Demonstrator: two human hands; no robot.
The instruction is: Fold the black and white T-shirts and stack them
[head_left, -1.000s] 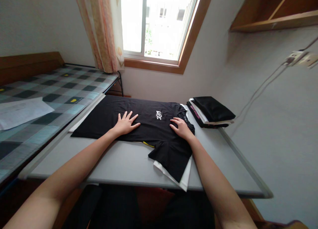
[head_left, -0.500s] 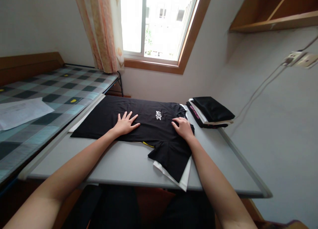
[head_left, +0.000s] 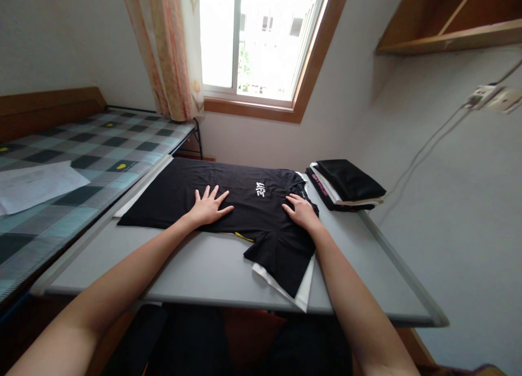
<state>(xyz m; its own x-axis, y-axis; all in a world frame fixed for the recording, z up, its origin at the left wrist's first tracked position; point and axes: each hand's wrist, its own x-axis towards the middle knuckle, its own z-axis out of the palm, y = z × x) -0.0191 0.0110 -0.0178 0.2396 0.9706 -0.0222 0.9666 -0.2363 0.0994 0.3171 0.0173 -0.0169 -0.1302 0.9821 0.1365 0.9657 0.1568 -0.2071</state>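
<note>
A black T-shirt (head_left: 240,186) with white lettering lies spread sideways on the grey table, its collar to the right and its hem to the left. My left hand (head_left: 209,206) rests flat on the shirt's middle with the fingers spread. Near the collar and shoulder, my right hand (head_left: 300,210) lies on the cloth, fingers stretched out and slightly bent. Beneath the black shirt a white garment (head_left: 302,299) shows at the sleeve, the collar and the hem. A thin yellow strip (head_left: 244,237) peeks out at the near side edge.
A stack of folded clothes (head_left: 346,183) sits at the table's (head_left: 196,273) back right. On the left a checked bed (head_left: 134,131) adjoins the table, with paper sheets (head_left: 38,186) on it. Behind are a window (head_left: 261,44) and curtain (head_left: 173,55); a shelf (head_left: 468,36) hangs upper right.
My left hand has slid slightly to the right over the shirt. My right hand has barely moved, and the shirt lies as before.
</note>
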